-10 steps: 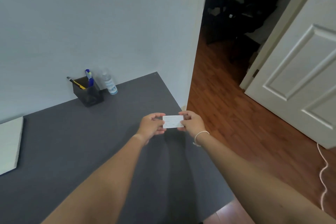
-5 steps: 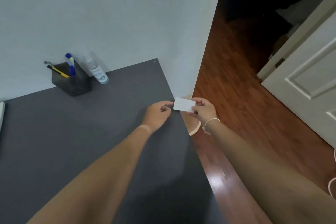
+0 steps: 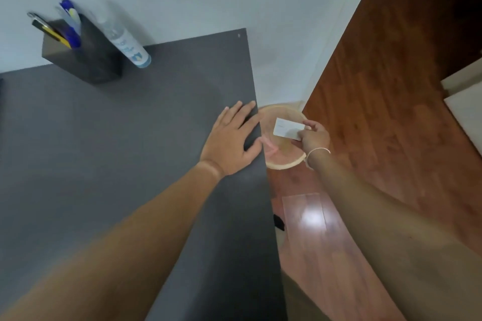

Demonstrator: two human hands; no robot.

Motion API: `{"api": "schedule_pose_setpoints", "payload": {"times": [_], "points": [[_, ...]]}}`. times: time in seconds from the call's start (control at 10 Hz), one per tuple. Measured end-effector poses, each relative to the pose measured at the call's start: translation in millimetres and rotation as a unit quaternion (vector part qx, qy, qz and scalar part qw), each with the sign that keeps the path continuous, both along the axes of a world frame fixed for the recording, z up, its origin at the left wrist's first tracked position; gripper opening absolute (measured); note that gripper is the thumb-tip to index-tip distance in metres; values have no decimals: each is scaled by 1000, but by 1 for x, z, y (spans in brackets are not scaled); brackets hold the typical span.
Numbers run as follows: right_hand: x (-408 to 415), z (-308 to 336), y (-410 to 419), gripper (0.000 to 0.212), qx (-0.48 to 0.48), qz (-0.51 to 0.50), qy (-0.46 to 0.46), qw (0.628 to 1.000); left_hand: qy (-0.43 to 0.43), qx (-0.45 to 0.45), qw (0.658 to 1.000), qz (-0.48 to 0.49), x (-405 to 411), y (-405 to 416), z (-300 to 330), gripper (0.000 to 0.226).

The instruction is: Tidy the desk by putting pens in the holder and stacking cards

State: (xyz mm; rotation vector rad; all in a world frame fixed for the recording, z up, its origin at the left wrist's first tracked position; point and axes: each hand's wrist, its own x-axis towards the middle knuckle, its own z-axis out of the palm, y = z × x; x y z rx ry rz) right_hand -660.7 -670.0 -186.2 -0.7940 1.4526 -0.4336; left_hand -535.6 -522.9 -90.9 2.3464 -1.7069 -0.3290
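My right hand (image 3: 313, 135) pinches a small white card (image 3: 288, 128) and holds it off the desk's right edge, above a round beige bin (image 3: 281, 161) on the floor. My left hand (image 3: 233, 139) lies flat on the dark grey desk (image 3: 104, 164) at its right edge, fingers spread, holding nothing. A dark pen holder (image 3: 86, 57) stands at the back left against the wall, with blue and yellow pens (image 3: 69, 26) sticking out of it.
A clear spray bottle (image 3: 125, 44) with a white and blue label stands right of the holder. A white wall runs behind the desk. Red-brown wood floor (image 3: 378, 86) lies to the right, with a white door corner at the far right.
My left hand let go of the card and came down flat on the desk. My right hand carried the card rightward past the desk edge, over the bin. The view tilted down.
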Motion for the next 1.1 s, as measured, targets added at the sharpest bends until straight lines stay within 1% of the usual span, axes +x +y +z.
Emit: {"api": "schedule_pose_setpoints", "payload": {"times": [0.1, 0.2, 0.3, 0.5, 0.6, 0.7, 0.8, 0.9, 1.0, 1.1], "points": [[4, -22, -6, 40, 17, 13, 33, 999, -6, 6, 1000, 4, 1, -1, -2, 57], [9, -39, -11, 30, 29, 22, 49, 998, 3, 5, 1000, 10, 1, -2, -2, 61], [15, -55, -13, 28, 26, 37, 76, 996, 12, 1, 1000, 15, 2, -1, -3, 62], [28, -75, -10, 25, 33, 34, 82, 996, 14, 1, 1000, 20, 2, -2, -4, 63], [34, -81, -12, 33, 34, 22, 80, 996, 18, -6, 1000, 22, 2, -2, -4, 62], [38, -85, -17, 25, 41, 28, 81, 995, 18, -14, 1000, 21, 2, -2, -3, 62], [40, -91, -22, 22, 46, 34, 76, 995, 17, -21, 999, 20, 3, -1, -3, 62], [41, -91, -25, 27, 45, 41, 68, 996, 21, -20, 999, 20, 2, -2, -2, 61], [38, -92, -22, 25, 45, 27, 72, 996, 20, -30, 999, 16, 3, 0, -5, 61], [32, -96, -17, 22, 38, 25, 87, 995, 28, -14, 999, 22, 3, 0, -1, 61]]}}
